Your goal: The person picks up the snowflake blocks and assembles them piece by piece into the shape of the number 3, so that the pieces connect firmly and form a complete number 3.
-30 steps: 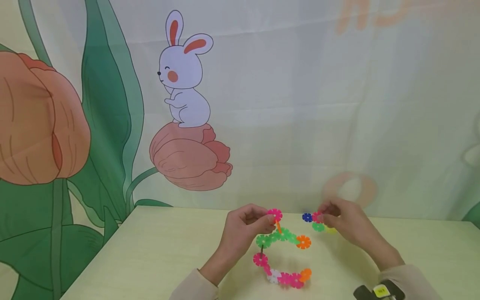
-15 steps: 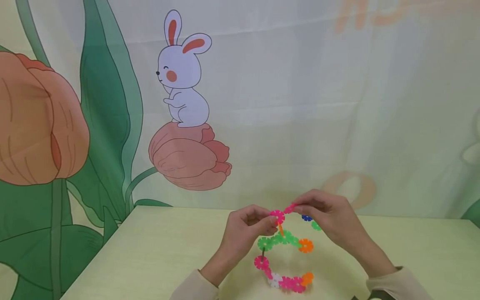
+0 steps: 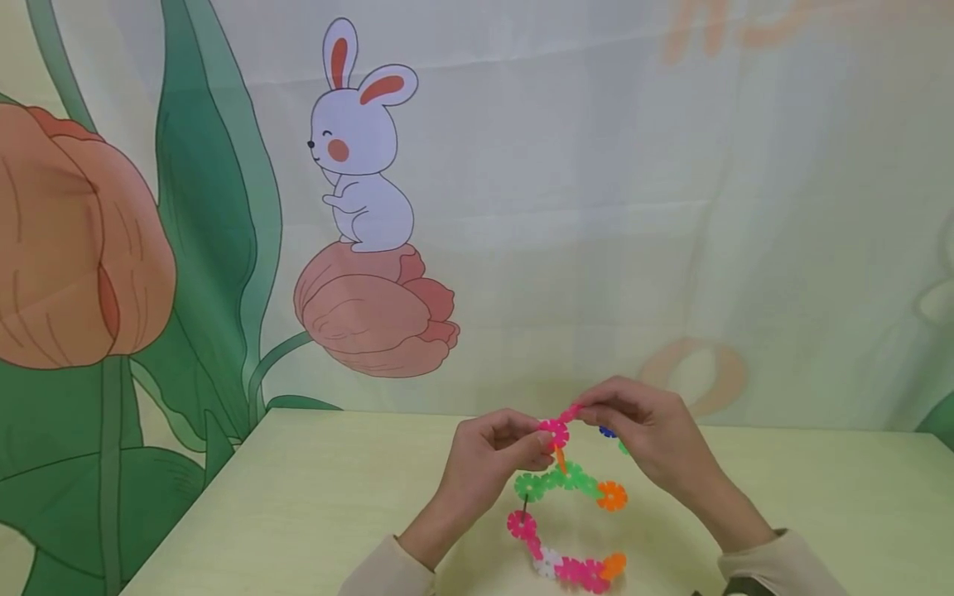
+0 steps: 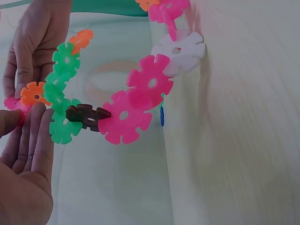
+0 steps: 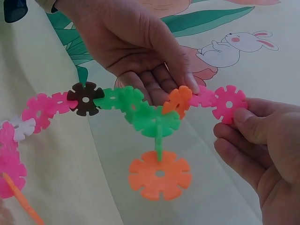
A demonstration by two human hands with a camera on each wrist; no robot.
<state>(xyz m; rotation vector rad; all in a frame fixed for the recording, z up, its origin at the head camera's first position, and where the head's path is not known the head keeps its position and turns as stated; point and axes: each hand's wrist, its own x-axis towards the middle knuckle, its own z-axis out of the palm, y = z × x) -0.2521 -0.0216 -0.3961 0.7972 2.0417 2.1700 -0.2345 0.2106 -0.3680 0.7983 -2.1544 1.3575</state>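
My left hand [image 3: 488, 455] pinches a pink snowflake disc [image 3: 555, 434] at the upper end of a linked chain of toothed plastic discs. My right hand [image 3: 648, 439] pinches another pink disc [image 5: 229, 104], whose edge meets the left hand's disc. Below them an orange disc [image 5: 178, 104] joins the pink one to a run of green discs [image 5: 157, 121], which ends in a flat orange disc [image 5: 160, 175]. A dark brown disc [image 5: 85, 99] links the green run to more pink discs [image 4: 124, 117], a white disc [image 4: 179, 50] and an orange disc [image 3: 614, 566].
The pale table [image 3: 313, 497] lies under both hands. Behind the right hand, a blue disc [image 3: 607, 431] and a partly hidden green disc [image 3: 624, 447] lie near the back edge. A printed cloth [image 3: 559, 207] with a rabbit and tulips hangs behind the table.
The right hand has brought a pink disc leftward from the loose discs to the left hand's pink disc, where their edges now meet. The left hand has barely moved.
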